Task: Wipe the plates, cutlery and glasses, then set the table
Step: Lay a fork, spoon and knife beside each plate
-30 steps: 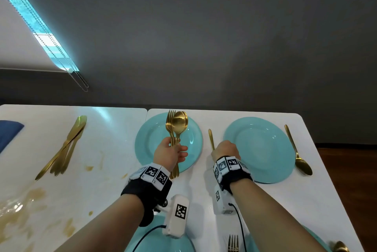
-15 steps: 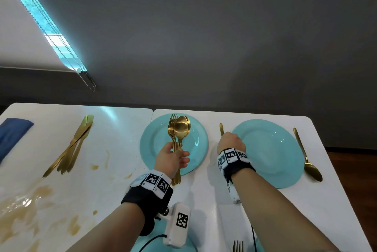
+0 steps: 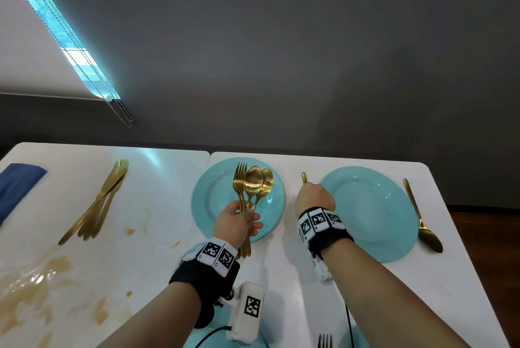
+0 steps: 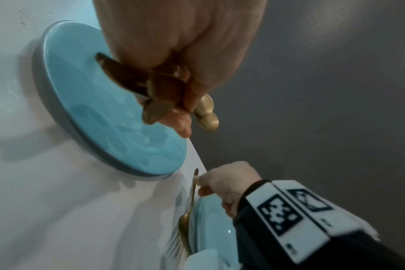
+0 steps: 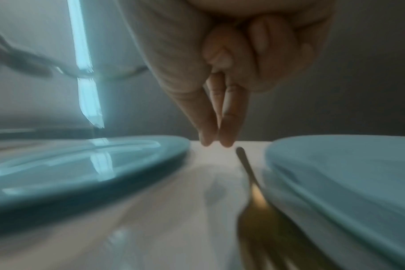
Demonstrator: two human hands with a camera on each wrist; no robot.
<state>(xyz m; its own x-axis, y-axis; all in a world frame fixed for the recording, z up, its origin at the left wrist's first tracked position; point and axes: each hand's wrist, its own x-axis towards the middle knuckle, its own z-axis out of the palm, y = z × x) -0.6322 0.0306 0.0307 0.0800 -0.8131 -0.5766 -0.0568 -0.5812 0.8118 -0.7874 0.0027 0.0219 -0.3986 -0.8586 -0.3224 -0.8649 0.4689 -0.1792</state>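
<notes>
I am looking down at two white tables (image 3: 281, 285) standing edge to edge, the seam running just left of the middle plate (image 3: 213, 198). On the right table, that turquoise plate is lying beside a second turquoise plate (image 3: 371, 212), with a gold fork (image 5: 254, 193) lying between them, close against the second plate's rim. A gold spoon (image 3: 422, 218) is lying just right of that plate. At the near edge, another fork's tines (image 3: 325, 341) are showing beside more turquoise rim. On the left table, a cluster of gold knives (image 3: 98, 201) is lying diagonally, a folded blue cloth (image 3: 17, 184) is sitting at the far left, and brown spill stains (image 3: 31, 291) are spreading across the near corner.
</notes>
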